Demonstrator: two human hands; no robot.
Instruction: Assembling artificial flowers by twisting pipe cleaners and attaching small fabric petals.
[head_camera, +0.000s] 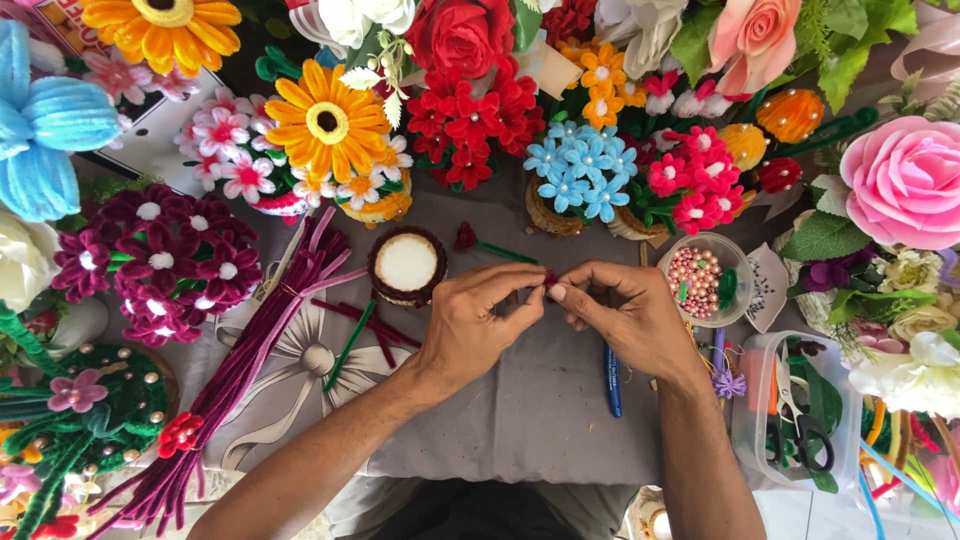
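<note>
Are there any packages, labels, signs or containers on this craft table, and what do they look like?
Printed card: top left corner, orange and white, partly hidden by flowers.
Clear round tub: right of the hands, holding pink beads.
Clear plastic box: lower right, holding scissors.
No screens.

Your left hand (475, 325) and right hand (625, 315) met at the fingertips over the middle of the cloth (530, 420), a small flower piece (550, 279) pinched between them. Just far-left of your left hand stood a small round pot (407, 265); a loose flower stem (485, 244) lay right of it. A bundle of chenille stems (240, 375) ran from the pot toward the near-left corner. A bowl of beads (700, 280) sat right of your right hand, a pen (612, 385) under that wrist. Scissors (800, 420) lay in a box (750, 430) at near right. Flower arrangements (590, 170) lined the far edge.
</note>
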